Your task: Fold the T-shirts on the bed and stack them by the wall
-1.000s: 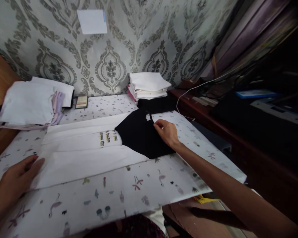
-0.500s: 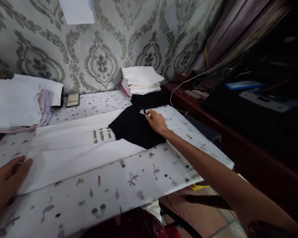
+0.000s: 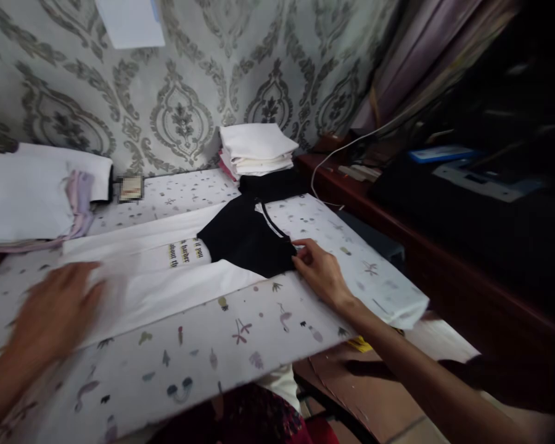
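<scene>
A white T-shirt with a black neck and shoulder part (image 3: 247,237) lies spread lengthwise on the patterned cloth of the table. Its sides are folded inward, and dark lettering with yellow shows in the strip between them. My right hand (image 3: 321,271) pinches the black fabric at the near end of the neckline, thumb against fingers. Over the hem end on the left is my left hand (image 3: 58,308), smeared by motion, with its fingers stretched out and thumb apart. Whether it touches the shirt, I cannot tell.
A stack of folded white clothes (image 3: 258,148) stands by the wall. More white and lilac clothes (image 3: 28,197) lie at the left, beside a small blurred box (image 3: 131,188). A white cable (image 3: 326,160) runs across the dark red furniture (image 3: 365,191) at the right.
My right hand has moved along the neckline toward me, and the collar now lies more open. My left hand has come inward and up over the shirt's hem end.
</scene>
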{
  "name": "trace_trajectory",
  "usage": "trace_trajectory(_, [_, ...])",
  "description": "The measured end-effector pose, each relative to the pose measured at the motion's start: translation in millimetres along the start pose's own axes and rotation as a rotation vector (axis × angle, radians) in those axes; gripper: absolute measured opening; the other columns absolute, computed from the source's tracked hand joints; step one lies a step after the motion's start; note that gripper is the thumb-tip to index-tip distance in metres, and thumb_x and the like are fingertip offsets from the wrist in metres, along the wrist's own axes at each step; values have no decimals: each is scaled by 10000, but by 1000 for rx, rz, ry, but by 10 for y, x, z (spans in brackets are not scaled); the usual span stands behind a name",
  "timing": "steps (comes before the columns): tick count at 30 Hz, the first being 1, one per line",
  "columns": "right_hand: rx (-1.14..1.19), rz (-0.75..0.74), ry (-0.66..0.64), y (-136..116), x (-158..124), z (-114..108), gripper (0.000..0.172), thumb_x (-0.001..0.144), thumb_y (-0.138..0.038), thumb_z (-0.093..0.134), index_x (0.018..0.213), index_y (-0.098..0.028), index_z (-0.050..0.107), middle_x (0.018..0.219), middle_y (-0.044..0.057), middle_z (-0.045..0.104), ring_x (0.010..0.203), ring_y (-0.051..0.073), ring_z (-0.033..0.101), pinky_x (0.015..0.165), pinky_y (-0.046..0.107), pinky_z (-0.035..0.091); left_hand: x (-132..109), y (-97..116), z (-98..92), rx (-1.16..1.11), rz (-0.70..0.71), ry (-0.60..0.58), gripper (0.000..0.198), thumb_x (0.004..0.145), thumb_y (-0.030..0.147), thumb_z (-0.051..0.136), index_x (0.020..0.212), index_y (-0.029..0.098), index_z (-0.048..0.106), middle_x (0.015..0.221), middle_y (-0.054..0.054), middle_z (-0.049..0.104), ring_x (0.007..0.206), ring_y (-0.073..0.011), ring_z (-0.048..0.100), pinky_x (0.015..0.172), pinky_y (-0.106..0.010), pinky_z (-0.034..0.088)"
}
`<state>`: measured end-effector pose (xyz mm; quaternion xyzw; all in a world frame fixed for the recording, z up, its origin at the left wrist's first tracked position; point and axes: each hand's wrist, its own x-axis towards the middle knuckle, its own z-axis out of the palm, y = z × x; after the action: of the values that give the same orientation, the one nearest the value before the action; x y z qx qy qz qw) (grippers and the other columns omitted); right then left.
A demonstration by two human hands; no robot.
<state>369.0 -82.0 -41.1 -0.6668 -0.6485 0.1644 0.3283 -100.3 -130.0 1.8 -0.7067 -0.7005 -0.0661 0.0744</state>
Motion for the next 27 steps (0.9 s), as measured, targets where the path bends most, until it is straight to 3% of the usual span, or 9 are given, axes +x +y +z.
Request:
trace_trajectory(2, [11, 4, -9, 29, 15, 11, 318, 799, -279, 559, 1103, -243, 646, 728, -19, 661, 600, 161, 590, 622, 294, 460, 166, 279, 24, -150, 161, -142, 462, 991, 449, 300, 1240, 185, 586, 1269, -131, 628, 1195, -316, 554, 1022, -456, 443])
trace_trajectory(6, [-43, -45, -7, 59, 47, 28, 267, 814, -338, 546, 1021, -233, 677, 726, -1, 654, 619, 174, 592, 617, 306, 450, 449, 684, 104, -313, 334, -215, 401, 979, 484, 335, 1074, 223, 625, 1114, -92, 661, 1043, -277, 584, 918, -409, 463])
trace_trajectory(8, [-89, -72, -3, 67, 53, 41, 262, 822, -386, 555, 985, -229, 688, 750, 16, 659, 654, 189, 601, 626, 318, 450, 541, 778, 107, -321, 334, -241, 348, 964, 476, 383, 1013, 219, 613, 1019, -87, 664, 969, -270, 585, 843, -389, 457])
trace_trajectory(12, [-146, -94, -1, 86, 67, 71, 256, 812, -394, 582, 971, -230, 698, 785, 29, 668, 691, 204, 610, 630, 328, 450, 626, 828, 9, -388, 339, -431, 238, 928, 417, 464, 814, 225, 548, 724, -2, 580, 690, -194, 524, 647, -306, 377])
trace_trajectory(14, [-146, -96, 0, 99, 71, 84, 248, 816, -386, 581, 972, -234, 699, 788, 28, 671, 689, 202, 611, 626, 327, 449, 625, 815, -42, -453, 305, -357, 235, 918, 391, 464, 761, 223, 515, 692, 13, 540, 655, -175, 493, 631, -295, 358])
trace_trajectory(17, [-155, -98, -1, 126, 68, 87, 245, 821, -379, 580, 979, -235, 698, 791, 23, 674, 687, 199, 613, 624, 326, 449, 596, 765, -51, -518, 237, -182, 190, 905, 372, 469, 810, 222, 538, 814, -7, 591, 762, -188, 539, 681, -298, 390])
trace_trajectory(22, [-268, -134, -49, 87, 151, 28, 218, 821, -359, 596, 974, -244, 700, 796, 26, 676, 740, 217, 632, 648, 331, 458, 597, 738, 7, -446, 281, -311, 191, 900, 381, 479, 827, 229, 568, 827, -9, 630, 755, -199, 550, 682, -311, 392])
trace_trajectory(27, [-329, -241, -126, -234, 590, 146, 263, 923, -377, 532, 1061, -233, 703, 998, 77, 695, 944, 246, 651, 787, 350, 500, 728, 1038, -23, -476, 330, -368, 329, 955, 462, 405, 879, 224, 619, 856, -30, 656, 802, -221, 579, 708, -329, 395])
